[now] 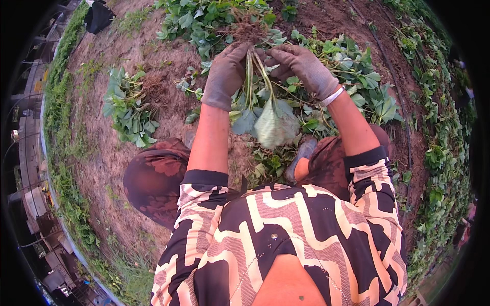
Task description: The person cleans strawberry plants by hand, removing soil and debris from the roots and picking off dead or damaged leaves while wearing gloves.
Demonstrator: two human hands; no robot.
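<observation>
In a grey-brown work glove, my left hand (226, 76) grips an uprooted leafy plant (249, 80) close to its crown. The plant hangs upside down, with its tangled brown roots (249, 30) pointing away from me and its broad green leaves (273, 122) towards my body. My gloved right hand (304, 69) is just right of the stems, its fingers bent and their tips close to the plant's crown. Whether those fingers pinch anything cannot be made out. A white band (332, 96) circles the right wrist.
A bundle of uprooted plants (132, 107) with roots lies on the soil at left. More leafy plants lie ahead (206, 23) and right (360, 72). A dark drip hose (394, 65) runs along the right, beside a green plant row (440, 153). A black bag (98, 17) sits far left.
</observation>
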